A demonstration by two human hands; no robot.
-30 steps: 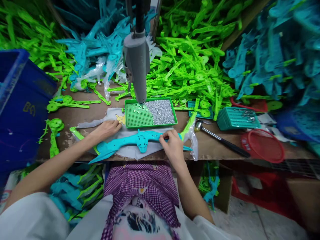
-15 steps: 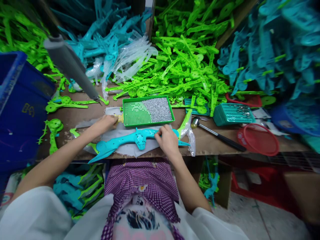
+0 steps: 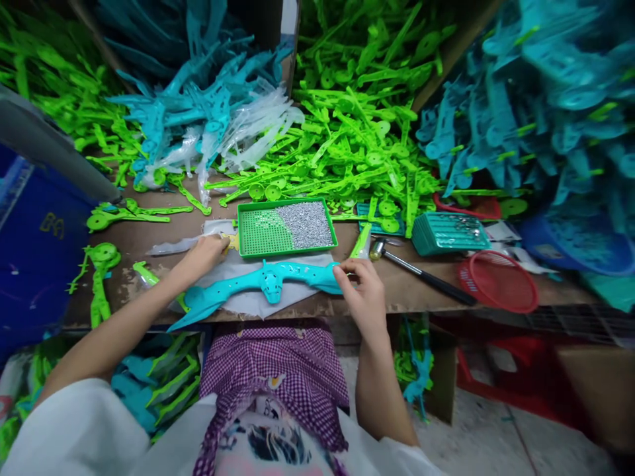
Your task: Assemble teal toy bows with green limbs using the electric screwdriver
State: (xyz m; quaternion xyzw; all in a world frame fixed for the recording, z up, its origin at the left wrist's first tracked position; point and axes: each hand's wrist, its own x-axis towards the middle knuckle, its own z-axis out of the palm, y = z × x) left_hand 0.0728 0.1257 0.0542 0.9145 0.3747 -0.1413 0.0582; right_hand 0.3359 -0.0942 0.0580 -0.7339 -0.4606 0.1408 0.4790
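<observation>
A turquoise winged plastic part (image 3: 297,274), with a moulded head in its middle, lies across a grey cloth (image 3: 248,305) near the table's front edge. Over its right end, my right hand (image 3: 366,291) has thumb and forefinger pinched together; whatever is between them is too small to make out. My left hand (image 3: 206,254) is closed beside a small yellow piece (image 3: 231,243), its fingertips partly hidden, so what they hold does not show. Just behind the part stands a green tray (image 3: 262,228), with many small metal pins (image 3: 307,225) heaped in its right half.
A hammer (image 3: 421,274) and a red basket (image 3: 496,281) lie at the right, near stacked teal trays (image 3: 446,233). Lime green parts (image 3: 347,145) and turquoise parts (image 3: 188,99) are piled behind. A blue bin (image 3: 40,244) and a grey bar (image 3: 54,132) are at left.
My right hand has moved right, from the part's right arm to its right end. My left hand stays by the yellow piece. The view has shifted slightly.
</observation>
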